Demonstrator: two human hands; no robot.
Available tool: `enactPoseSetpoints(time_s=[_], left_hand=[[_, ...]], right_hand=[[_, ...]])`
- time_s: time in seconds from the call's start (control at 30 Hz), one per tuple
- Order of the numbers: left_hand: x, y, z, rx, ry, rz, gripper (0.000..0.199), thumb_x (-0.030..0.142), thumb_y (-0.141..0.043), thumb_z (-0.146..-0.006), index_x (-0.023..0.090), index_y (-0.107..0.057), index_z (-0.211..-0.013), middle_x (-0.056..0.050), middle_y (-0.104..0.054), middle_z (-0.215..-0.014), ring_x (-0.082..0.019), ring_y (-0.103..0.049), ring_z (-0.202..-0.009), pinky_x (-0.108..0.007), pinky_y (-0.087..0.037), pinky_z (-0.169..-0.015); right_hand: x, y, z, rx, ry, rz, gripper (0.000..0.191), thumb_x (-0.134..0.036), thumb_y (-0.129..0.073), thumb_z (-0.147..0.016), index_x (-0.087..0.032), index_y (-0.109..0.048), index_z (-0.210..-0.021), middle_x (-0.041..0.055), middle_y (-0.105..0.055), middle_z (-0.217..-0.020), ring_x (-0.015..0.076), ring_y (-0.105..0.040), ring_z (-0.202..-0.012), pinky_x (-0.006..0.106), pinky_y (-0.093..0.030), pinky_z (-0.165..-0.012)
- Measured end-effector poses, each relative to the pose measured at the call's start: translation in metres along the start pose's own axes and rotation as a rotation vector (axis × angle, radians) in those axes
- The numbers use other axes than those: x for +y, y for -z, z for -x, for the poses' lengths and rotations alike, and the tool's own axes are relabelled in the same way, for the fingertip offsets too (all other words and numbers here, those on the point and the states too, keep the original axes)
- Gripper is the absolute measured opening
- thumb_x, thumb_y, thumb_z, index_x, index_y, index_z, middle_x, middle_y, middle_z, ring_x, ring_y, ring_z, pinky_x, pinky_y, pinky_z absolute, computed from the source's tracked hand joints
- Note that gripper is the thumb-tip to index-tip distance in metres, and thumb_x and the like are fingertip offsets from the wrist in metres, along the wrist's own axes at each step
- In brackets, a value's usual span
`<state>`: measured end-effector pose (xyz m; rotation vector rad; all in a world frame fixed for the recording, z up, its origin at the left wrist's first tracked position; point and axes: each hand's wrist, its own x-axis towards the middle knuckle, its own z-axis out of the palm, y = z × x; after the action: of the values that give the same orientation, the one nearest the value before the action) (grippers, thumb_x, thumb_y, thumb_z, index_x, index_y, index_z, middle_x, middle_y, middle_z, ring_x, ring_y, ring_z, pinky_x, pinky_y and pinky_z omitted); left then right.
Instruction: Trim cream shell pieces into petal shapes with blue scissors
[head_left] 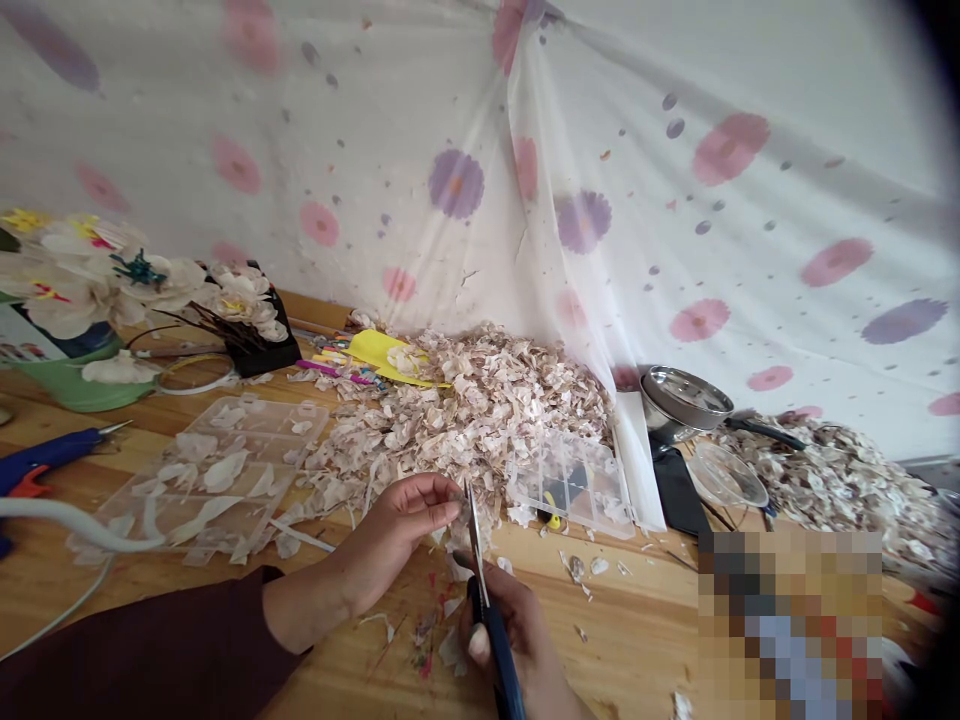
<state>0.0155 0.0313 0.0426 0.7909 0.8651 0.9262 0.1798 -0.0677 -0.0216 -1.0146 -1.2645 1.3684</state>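
My left hand [411,520] is closed in a pinch just in front of a large pile of pale, dried petal-like pieces [480,400]. Between its thumb and fingers is a thin, pale piece, partly hidden by the fingertips. My right hand [517,630] is wrapped round the dark handles of a pair of scissors [501,650]. The blades point up and away, close to the left fingertips, and look nearly closed. Small scraps lie on the wooden table [622,640] around both hands.
Plastic compartment boxes [277,440] [611,490] lie either side of the pile. At left are a blue glue gun [52,455], white cable and green pot [97,385] with flowers. A metal pan [686,400] and second pile [847,490] are at right.
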Motion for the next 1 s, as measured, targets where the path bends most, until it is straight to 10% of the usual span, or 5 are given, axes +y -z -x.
enactPoseSetpoints(time_s=[0.5,1.0], left_hand=[[0.015,0.010,-0.004,-0.093,-0.157,-0.289,0.025,0.030,-0.074,-0.073,0.021,-0.064,-0.093,-0.001,-0.062,-0.081,-0.018,-0.055,-0.079,-0.029,-0.041,-0.074],[0.036,0.022,-0.004,-0.216,-0.315,-0.712,0.056,0.027,-0.064,-0.080,0.024,-0.044,-0.132,-0.002,-0.066,-0.089,-0.020,-0.062,-0.084,-0.031,-0.043,-0.079]], right_hand=[[-0.011,-0.003,-0.006,0.023,-0.108,-0.080,0.063,-0.062,-0.074,-0.071,-0.025,-0.062,-0.121,-0.0051,-0.045,-0.062,0.0113,-0.037,-0.052,0.025,-0.039,-0.053],[-0.005,0.003,-0.001,0.032,-0.131,-0.049,0.057,-0.054,-0.078,-0.071,-0.026,-0.065,-0.119,0.0008,-0.059,-0.070,0.0181,-0.055,-0.065,0.030,-0.050,-0.063]])
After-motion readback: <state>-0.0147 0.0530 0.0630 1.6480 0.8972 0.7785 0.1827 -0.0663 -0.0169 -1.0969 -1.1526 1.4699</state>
